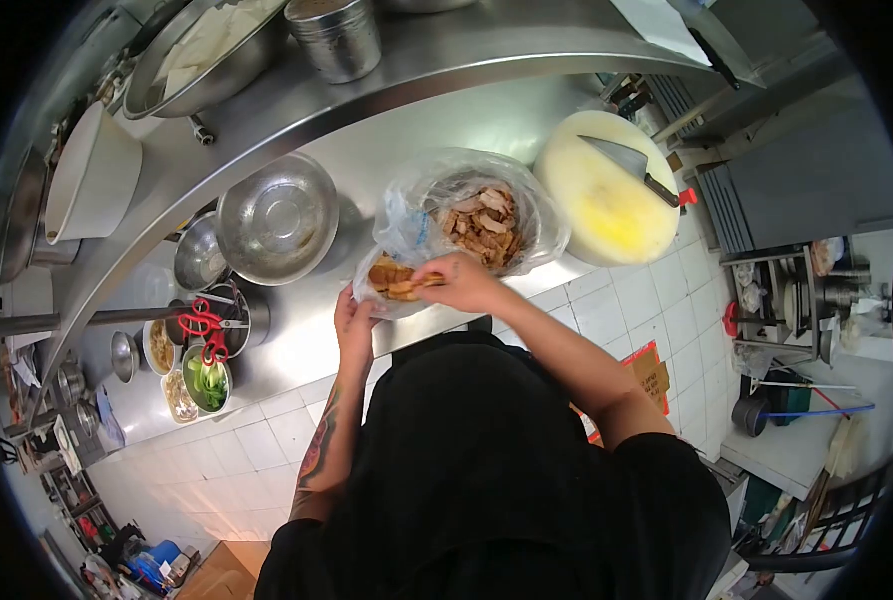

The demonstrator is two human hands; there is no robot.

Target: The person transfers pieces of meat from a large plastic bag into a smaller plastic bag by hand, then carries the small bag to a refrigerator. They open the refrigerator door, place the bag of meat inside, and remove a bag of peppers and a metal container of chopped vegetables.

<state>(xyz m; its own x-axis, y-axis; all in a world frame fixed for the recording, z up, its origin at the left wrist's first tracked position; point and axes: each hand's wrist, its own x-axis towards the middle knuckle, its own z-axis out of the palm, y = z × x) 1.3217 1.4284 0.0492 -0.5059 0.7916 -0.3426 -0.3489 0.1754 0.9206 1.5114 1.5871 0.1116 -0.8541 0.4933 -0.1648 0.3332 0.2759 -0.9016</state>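
L hand (pixel 355 318) gripped rim of small clear plastic bag (pixel 397 309), brown meat slices (pixel 391 276) just right of it. Bag prob. light, limp, slippery; rim best hold. R hand (pixel 459 285) pinched slices, likely soft, tearable; large clear plastic bag (pixel 547 232) w/ more meat just beyond.

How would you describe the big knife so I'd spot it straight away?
Follow the steel counter to its right-hand end, to the round board with a yellow patch. The knife lies on it: broad, tapering metal blade and black handle, unlike the red-handled scissors by the bowls.
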